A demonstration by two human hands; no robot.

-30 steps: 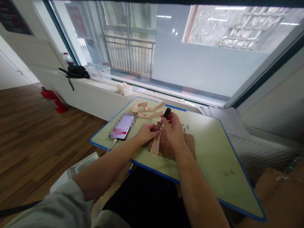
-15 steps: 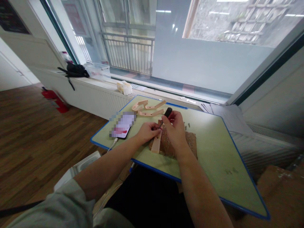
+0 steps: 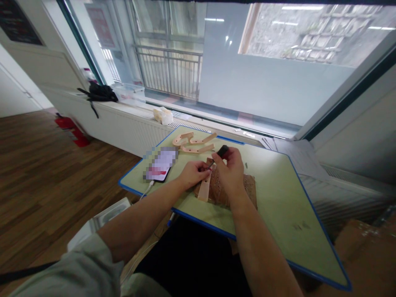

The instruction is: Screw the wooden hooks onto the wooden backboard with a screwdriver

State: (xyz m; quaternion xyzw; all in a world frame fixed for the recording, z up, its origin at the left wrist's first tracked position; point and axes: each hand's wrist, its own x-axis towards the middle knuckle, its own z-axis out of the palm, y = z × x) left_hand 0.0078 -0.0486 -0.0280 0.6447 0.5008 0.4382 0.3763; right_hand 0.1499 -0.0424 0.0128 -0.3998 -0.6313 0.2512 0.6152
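My right hand (image 3: 230, 170) is closed around a screwdriver with a black handle (image 3: 222, 151), its thin shaft slanting down and left to my left fingertips. My left hand (image 3: 192, 174) is closed in a pinch at the shaft's tip, pressing on a pale wooden strip (image 3: 204, 189). The strip lies on a brown cardboard piece (image 3: 247, 183) on the green table with a blue edge (image 3: 278, 198). What the left fingers pinch is too small to make out.
Curved wooden pieces with holes (image 3: 193, 143) lie at the table's far edge. A phone on a white cable (image 3: 161, 165) rests at the left. Small dark screws (image 3: 246, 166) lie beyond the cardboard, more at the right (image 3: 298, 226). A windowsill and radiator run behind.
The screwdriver handle has tipped lower and to the right in my right hand. My left hand and the wooden strip stay in place.
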